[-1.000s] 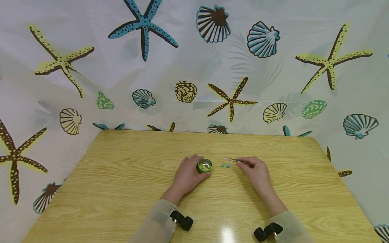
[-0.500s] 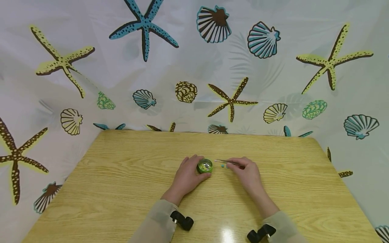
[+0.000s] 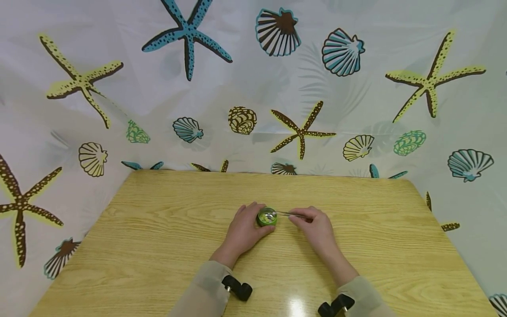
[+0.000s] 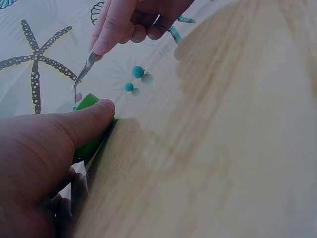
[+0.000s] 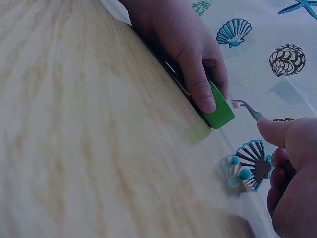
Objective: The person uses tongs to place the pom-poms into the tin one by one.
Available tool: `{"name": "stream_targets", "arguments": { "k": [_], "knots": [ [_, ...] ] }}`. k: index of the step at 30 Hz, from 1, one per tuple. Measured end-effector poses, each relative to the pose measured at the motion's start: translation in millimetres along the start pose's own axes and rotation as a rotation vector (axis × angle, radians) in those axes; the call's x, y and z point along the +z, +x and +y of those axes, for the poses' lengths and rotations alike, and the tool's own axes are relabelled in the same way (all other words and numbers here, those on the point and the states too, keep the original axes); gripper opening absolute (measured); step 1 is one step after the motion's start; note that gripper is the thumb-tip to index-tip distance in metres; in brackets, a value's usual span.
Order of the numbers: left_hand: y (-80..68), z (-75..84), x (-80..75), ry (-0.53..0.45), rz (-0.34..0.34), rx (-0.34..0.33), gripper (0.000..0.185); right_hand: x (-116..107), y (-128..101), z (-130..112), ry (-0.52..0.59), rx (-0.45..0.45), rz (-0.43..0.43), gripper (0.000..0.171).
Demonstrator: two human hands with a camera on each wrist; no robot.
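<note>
My left hand (image 3: 241,231) grips a small round green container (image 3: 266,217) on the wooden table (image 3: 158,246), thumb and fingers wrapped round its side. My right hand (image 3: 317,228) pinches thin metal tweezers (image 3: 286,214) whose tips reach over the container's open top. In the right wrist view a small pale pink bit (image 5: 237,104) shows at the tip of the tweezers (image 5: 251,113), just above the container (image 5: 218,113). Two teal beads (image 4: 137,72) (image 4: 129,87) lie on the table just right of the container; in the head view my right hand hides them.
A curtain printed with starfish and shells (image 3: 253,88) hangs behind and beside the table. The table's far edge (image 3: 269,172) runs just below it. Black wrist mounts (image 3: 236,288) sit on both sleeves.
My right hand has moved left with the tweezers, from beyond the two teal beads to the container, so that it now covers the beads in the head view. The left hand has stayed on the container.
</note>
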State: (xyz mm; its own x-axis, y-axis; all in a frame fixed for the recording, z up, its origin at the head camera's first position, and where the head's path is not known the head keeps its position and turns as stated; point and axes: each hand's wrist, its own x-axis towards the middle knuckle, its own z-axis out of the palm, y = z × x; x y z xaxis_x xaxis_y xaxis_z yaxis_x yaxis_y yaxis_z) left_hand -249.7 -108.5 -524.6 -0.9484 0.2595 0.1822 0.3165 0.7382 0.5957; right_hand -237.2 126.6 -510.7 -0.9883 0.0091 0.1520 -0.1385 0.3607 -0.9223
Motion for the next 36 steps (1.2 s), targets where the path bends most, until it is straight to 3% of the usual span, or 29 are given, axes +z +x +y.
{"name": "stream_targets", "arguments": {
  "k": [36],
  "knots": [
    [0.6,0.7,1.1,0.006,0.005,-0.008,0.068,1.7,0.8,3.5,-0.096,0.013,-0.016,0.014]
  ]
}}
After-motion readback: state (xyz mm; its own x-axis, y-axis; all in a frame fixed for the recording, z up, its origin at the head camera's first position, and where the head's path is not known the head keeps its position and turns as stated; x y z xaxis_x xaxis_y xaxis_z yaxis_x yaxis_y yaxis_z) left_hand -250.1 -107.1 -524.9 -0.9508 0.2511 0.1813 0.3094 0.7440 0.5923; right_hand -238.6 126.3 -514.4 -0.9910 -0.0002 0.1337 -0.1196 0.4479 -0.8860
